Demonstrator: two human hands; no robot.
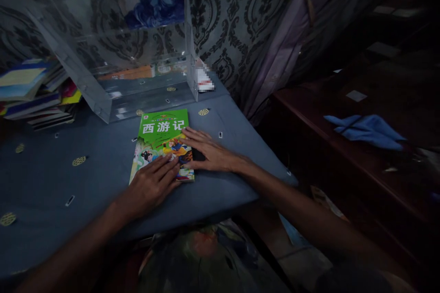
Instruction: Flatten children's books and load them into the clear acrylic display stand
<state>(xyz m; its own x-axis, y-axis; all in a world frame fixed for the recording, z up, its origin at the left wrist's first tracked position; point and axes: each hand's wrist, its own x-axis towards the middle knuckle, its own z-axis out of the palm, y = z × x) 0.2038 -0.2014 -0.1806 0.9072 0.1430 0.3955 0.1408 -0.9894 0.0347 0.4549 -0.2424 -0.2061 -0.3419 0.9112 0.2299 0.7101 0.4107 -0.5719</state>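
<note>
Your left hand [151, 184] and right hand [215, 153] rest spread, unclamped, on the book [160, 141], apparently steadying it; a lift next would call for gripping its side edges

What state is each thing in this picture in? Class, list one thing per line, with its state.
Green book: closed, flat, front cover up
Left hand: open, palm down on the cover's lower part
Right hand: open, at the cover's right edge
Clear stand: upright
Books at left: stacked unevenly
Tablecloth: spread out
Blue cloth: loosely crumpled
Purple curtain: hanging
</note>
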